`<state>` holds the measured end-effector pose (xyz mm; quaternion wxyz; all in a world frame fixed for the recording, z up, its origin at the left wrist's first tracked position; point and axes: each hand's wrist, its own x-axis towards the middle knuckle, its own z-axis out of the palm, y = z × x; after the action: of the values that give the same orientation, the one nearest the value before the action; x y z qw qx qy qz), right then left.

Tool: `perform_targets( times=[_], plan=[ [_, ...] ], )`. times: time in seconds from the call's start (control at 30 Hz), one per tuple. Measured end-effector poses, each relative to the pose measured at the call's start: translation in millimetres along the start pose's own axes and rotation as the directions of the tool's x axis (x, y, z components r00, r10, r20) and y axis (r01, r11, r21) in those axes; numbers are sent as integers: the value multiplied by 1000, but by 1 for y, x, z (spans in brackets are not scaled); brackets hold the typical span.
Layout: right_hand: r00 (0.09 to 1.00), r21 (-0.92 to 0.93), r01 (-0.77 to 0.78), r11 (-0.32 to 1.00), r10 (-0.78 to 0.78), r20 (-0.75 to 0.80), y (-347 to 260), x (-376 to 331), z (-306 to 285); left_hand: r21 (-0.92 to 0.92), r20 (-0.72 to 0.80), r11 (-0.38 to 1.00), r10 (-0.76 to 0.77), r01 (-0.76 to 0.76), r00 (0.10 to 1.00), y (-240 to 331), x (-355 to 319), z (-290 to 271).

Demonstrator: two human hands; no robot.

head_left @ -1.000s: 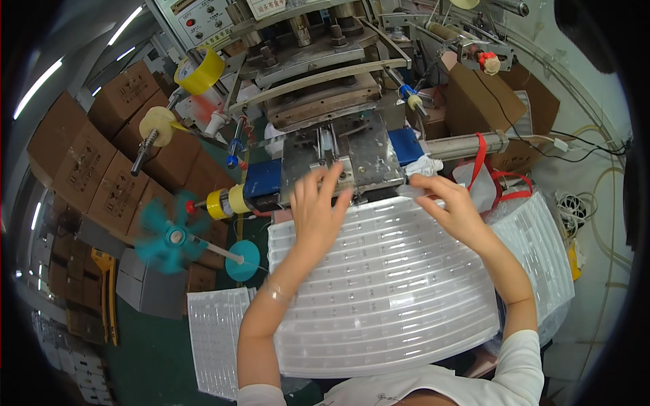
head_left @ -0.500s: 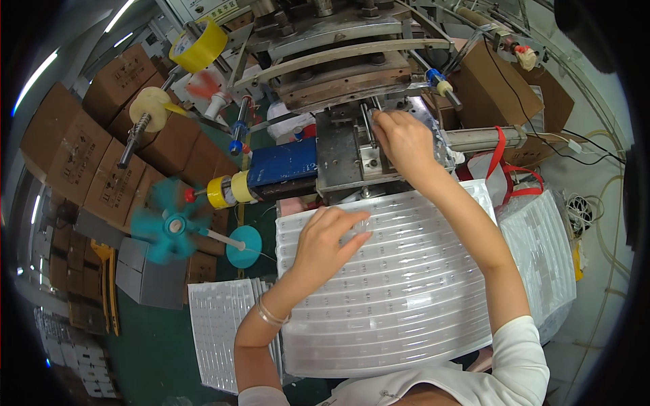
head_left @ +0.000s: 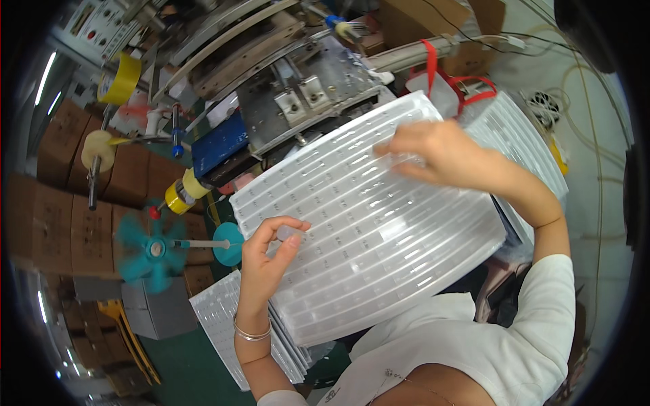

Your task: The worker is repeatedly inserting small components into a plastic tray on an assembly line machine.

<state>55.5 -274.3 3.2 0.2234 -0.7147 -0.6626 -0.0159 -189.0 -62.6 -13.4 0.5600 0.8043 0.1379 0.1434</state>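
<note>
Clear plastic tray (head_left: 379,237), ribbed with long rows of small pockets, lies topmost on a stack of like trays between the two hands, tilted across the person's lap side of the bench. Left hand (head_left: 267,260) sits at the tray's near left edge, with thumb and forefinger pinched on a small clear plastic piece (head_left: 288,233) held just over the pocket rows; a thin metal bangle (head_left: 252,331) circles that wrist. Right hand (head_left: 440,155) rests flat on the tray's far right part, fingers spread and pressing on the ribs, gripping nothing that can be made out.

Beyond the right hand's fingertips stands a grey metal machine (head_left: 305,95) with bolted plates, and a blue block (head_left: 218,143) is fixed to it on the side beyond the left hand. Out past the left hand a teal fan (head_left: 150,250) spins blurred, with a yellow tape roll (head_left: 120,78) farther off and brown cartons (head_left: 68,203) stacked behind. Another stack of clear trays (head_left: 230,325) lies below the left wrist. A red strap (head_left: 433,64) hangs beyond the right hand.
</note>
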Motion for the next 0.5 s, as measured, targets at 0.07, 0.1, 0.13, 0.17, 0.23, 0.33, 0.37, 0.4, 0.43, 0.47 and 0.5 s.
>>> perform_targets(
  times=[0.07,0.1,0.13,0.17,0.23,0.33,0.37,0.4,0.43,0.47,0.5],
  plan=[
    [990,-60,35,998,-26,141,-13,-34,13,-49,49,998,31,-29,998,5,0,11],
    [955,-77,111,991,-85,283,-16,-49,26,-76,60,997,38,-34,997,9,-2,16],
    [957,-88,104,991,-75,279,-14,-63,39,-79,68,996,49,-44,996,11,-3,20],
    [946,-166,154,974,-97,310,-9,-75,55,-82,86,995,64,-57,994,13,-5,22],
    [929,-242,248,938,-160,333,-12,-74,62,-64,60,995,86,-82,995,18,-13,20],
    [920,-131,243,961,-185,346,-18,-70,65,-75,24,994,80,-78,997,20,-20,21],
    [913,-176,277,945,-202,353,-20,-74,69,-77,32,995,58,-56,998,20,-19,23],
    [909,-220,312,924,-222,354,-18,-74,73,-72,38,997,38,-35,999,18,-16,24],
    [905,-229,335,914,-245,347,-19,-71,73,-62,13,997,52,-51,999,15,-15,24],
    [895,-230,344,910,-243,376,-19,-69,72,-45,6,995,89,-88,996,12,-13,26],
    [882,-226,348,910,-235,408,-19,-70,71,-33,4,992,118,-118,993,9,-12,29]
  ],
)
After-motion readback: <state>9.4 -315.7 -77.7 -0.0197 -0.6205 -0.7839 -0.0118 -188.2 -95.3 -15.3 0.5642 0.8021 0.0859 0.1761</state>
